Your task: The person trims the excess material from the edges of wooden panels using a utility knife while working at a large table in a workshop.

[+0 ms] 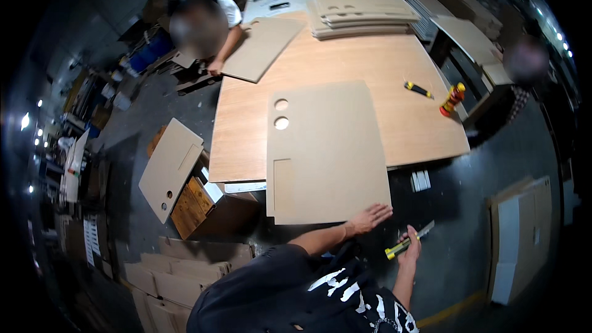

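A large beige board (pixel 327 160) lies on the table, its near end jutting past the table's edge toward me. Two round holes and a rectangular recess mark its left side. My left hand (pixel 372 217) rests on or just over the board's near right corner, fingers stretched out and close together, holding nothing. Off the board to the right, my right hand (pixel 410 246) is wrapped round a yellow utility knife (pixel 398 249), its blade pointing up and to the right.
The wooden-topped table (pixel 413 129) carries a second utility knife (pixel 419 90), a red-and-yellow bottle (pixel 452 100) and stacked boards (pixel 364 9). Across at the left, a person handles another board (pixel 262 46). One more board (pixel 172 166) leans over a box at left. Cardboard (pixel 521 240) stands at right.
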Motion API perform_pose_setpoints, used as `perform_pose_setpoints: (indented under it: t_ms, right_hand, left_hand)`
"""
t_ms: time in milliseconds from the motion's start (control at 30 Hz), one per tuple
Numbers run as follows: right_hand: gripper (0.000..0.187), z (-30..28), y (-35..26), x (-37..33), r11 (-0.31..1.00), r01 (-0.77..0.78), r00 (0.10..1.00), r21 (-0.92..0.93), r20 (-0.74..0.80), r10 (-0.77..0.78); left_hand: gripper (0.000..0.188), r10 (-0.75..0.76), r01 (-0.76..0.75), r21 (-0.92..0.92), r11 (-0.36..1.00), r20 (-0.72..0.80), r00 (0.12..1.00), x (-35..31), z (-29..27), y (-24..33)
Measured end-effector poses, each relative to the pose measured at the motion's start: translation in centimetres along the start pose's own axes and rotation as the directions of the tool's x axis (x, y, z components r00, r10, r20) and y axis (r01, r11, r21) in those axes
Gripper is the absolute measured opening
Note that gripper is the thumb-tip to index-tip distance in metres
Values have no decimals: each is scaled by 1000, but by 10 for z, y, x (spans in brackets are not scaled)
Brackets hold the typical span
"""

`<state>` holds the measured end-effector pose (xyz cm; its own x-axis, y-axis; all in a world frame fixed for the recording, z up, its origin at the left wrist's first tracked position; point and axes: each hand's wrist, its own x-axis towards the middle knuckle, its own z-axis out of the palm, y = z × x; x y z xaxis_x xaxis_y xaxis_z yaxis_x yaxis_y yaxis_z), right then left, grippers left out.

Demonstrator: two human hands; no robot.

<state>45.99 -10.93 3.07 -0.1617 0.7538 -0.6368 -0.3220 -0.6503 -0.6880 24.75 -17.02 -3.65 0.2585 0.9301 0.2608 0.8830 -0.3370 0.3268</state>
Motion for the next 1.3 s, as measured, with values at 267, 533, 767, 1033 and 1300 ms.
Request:
perform_pose_setpoints:
  t_ms: [267, 533, 767, 1033, 1300]
  right_hand:
    - [17, 8, 21, 10, 994, -97, 995, 55, 12, 96]
    - [36, 29, 67, 26, 997, -5, 997, -80, 73, 11]
    - [32, 48, 72, 33, 987, 163, 984, 1, 73, -163]
    - [36, 50, 68, 39, 962, 269, 959, -48, 108, -263]
    - [41, 91, 27, 24, 916, 98, 995, -388, 22, -97]
  left_hand:
    - [37, -289, 485, -142, 863, 649, 704, -65, -63, 28]
    - [51, -838, 997, -4, -83, 542, -68, -345, -115, 72]
    - [47, -833, 851, -298, -433, 492, -251, -452, -147, 56]
    - [58, -838, 608, -587, -535, 457, -297, -399, -155, -41]
    - [56, -853, 203, -829, -522, 507, -125, -275, -162, -62]
